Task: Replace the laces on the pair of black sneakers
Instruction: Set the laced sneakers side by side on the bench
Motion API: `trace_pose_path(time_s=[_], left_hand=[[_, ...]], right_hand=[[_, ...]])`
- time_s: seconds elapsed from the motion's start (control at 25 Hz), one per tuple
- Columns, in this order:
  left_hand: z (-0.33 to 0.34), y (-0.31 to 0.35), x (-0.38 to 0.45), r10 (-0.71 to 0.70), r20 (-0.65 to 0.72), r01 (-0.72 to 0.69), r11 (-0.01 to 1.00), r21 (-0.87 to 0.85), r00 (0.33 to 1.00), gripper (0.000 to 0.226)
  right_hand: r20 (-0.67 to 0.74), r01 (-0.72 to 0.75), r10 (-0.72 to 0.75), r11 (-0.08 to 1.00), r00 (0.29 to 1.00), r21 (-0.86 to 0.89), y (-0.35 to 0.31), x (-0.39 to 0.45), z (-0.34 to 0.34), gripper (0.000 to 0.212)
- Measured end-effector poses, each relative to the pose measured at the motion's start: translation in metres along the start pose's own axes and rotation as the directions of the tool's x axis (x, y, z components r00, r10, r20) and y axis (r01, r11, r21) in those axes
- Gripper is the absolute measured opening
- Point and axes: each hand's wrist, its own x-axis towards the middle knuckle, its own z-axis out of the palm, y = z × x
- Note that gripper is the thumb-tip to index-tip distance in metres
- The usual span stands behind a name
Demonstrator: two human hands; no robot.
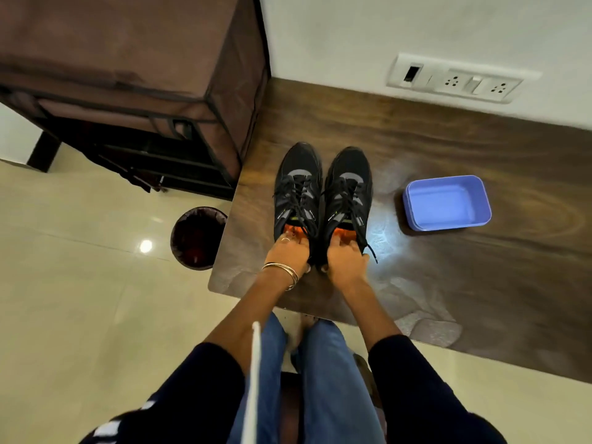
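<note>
Fingers of the left hand (290, 253) curled over the heel collar of the left sneaker (297, 190), reaching into its orange-lined opening, while the right hand (344, 259) gripped the heel of the right sneaker (348, 195) the same way, thumb at the back. Thin metal bangles (285, 272) circled the left wrist and a ring showed on one finger. Both sneakers stood upright and side by side, touching or nearly so, toes pointing away toward the wall, near the front edge of the table (448, 283). They were black mesh with grey panels, and black laces (299, 200) were threaded through the eyelets, one loose end trailing onto the wood beside the right shoe.

That table was dark wood-grain laminate with a rounded corner and a bright patch of reflected light. A rectangular lilac plastic tub (447, 203) with rounded corners sat well apart to the right. A white switch-and-socket plate (455, 80) was set in the pale wall behind. On the left stood a brown fabric-covered rack (128, 75) on a dark frame, and a round bin (197, 237) with a dark liner sat on glossy cream floor tiles (80, 299).
</note>
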Motion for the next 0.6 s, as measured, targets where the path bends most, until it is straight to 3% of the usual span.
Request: trace_pose_path(time_s=[0.16,0.28,0.6], left_hand=[[-0.021,0.003,-0.005,-0.020,0.130,0.009,0.996,0.086,0.991,0.053],[-0.033,0.008,-0.013,-0.009,0.096,-0.008,0.986,0.167,0.995,0.042],[-0.052,-0.019,-0.036,0.110,0.094,-0.132,0.951,0.279,0.989,0.035]], right_hand=[[0.146,-0.024,0.017,0.999,0.989,0.046,-0.003,-0.001,-0.015,0.085],[0.203,-0.030,0.019,0.998,0.979,0.052,-0.001,-0.003,-0.023,0.081],[0.122,-0.040,0.035,0.999,0.992,0.036,-0.024,-0.041,-0.052,0.063]])
